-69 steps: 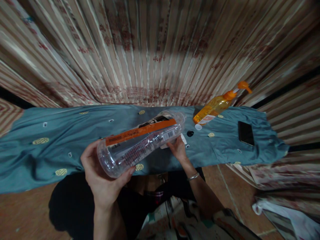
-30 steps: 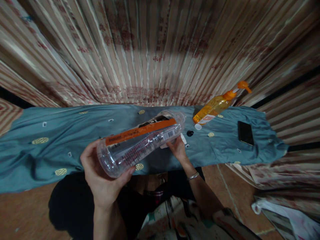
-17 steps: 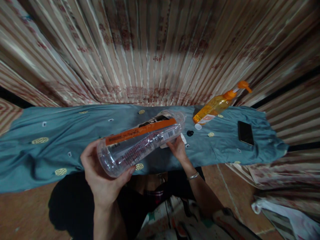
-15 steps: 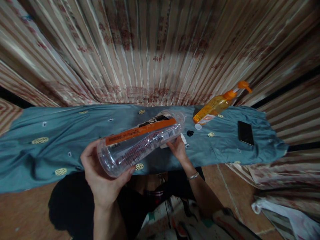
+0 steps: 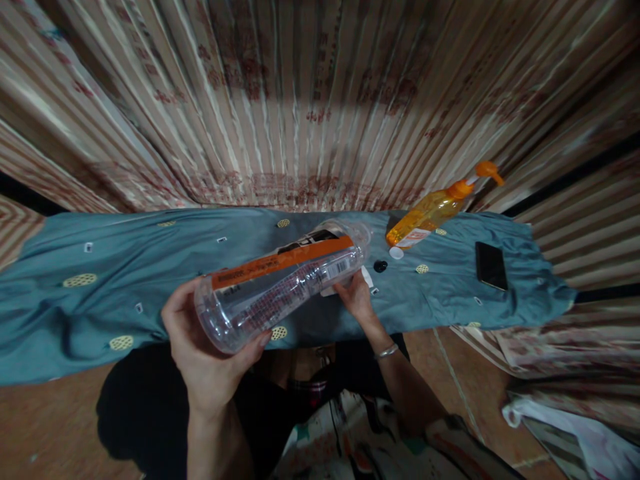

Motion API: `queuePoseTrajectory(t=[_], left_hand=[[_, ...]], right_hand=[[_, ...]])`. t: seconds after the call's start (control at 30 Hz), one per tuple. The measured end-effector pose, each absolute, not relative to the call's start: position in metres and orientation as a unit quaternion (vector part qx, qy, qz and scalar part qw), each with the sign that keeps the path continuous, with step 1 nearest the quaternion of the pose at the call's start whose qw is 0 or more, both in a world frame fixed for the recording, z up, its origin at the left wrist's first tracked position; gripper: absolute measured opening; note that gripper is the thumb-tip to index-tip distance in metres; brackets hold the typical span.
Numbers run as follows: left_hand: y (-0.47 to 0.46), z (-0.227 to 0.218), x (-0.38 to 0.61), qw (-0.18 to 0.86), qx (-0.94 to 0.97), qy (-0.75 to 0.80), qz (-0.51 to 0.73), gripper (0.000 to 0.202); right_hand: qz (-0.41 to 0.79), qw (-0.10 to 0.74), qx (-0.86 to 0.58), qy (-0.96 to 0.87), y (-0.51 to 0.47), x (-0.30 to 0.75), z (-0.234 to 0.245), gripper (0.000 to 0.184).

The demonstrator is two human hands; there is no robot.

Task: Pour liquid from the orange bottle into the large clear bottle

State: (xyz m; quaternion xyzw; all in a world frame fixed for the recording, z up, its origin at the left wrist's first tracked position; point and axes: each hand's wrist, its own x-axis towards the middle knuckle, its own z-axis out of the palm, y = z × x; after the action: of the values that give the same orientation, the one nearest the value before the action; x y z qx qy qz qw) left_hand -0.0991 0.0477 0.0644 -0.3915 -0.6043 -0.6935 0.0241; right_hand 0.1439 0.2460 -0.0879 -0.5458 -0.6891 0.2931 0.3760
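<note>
A large clear plastic bottle (image 5: 280, 287) with an orange-and-black label lies tilted across the middle of the view, its wide base at the lower left and its narrower end at the upper right. My left hand (image 5: 210, 353) grips the base, thumb along the near side. At the other end, my right hand (image 5: 356, 297) holds the bottle from below, its fingertips partly hidden behind it. A white piece (image 5: 369, 277), perhaps paper or cloth, shows beside the right hand under the bottle; I cannot tell whether the hand touches it.
An orange pump bottle (image 5: 430, 213) stands on the blue-green cloth (image 5: 165, 267) to the right. Near its foot are a white round disc (image 5: 397, 253) and a small black object (image 5: 381, 266). Farther right lies a dark phone (image 5: 491, 265). A striped curtain (image 5: 300, 100) hangs behind.
</note>
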Motion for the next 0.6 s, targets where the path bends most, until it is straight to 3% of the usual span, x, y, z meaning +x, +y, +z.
queuePoseTrajectory(t=[0.6], left_hand=[[0.0498,0.0632,-0.0997,0.022,-0.389,-0.613,-0.687,0.101]], right_hand=[[0.279,0.371,-0.541,-0.702,0.2469,0.1462,-0.0906,0.048]])
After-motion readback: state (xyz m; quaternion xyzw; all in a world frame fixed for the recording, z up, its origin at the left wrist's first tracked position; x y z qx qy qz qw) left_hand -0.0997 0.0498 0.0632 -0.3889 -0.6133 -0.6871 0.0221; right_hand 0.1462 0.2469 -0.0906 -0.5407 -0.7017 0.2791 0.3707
